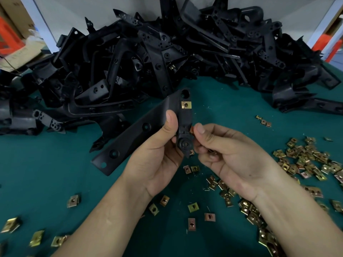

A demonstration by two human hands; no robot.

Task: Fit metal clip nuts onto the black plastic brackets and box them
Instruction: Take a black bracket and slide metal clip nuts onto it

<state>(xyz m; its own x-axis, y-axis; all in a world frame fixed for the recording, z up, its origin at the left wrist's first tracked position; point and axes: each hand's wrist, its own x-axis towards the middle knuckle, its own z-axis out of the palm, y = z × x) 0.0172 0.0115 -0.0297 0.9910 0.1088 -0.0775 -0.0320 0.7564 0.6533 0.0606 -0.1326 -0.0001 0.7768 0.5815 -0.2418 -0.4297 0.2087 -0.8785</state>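
Bracket (141,134) gripped in left hand (157,160); right hand (232,160) pinches clip nut (192,129), mostly hidden.

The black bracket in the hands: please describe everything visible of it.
The bracket is a long matte black plastic strip with round holes, tilted from lower left to upper right. One brass-coloured clip nut sits near its upper end. The left hand grips its middle; the right hand pinches a second clip nut at its right edge.

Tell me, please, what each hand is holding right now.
Left hand: grips the black bracket.
Right hand: pinches a clip nut at the bracket's edge.
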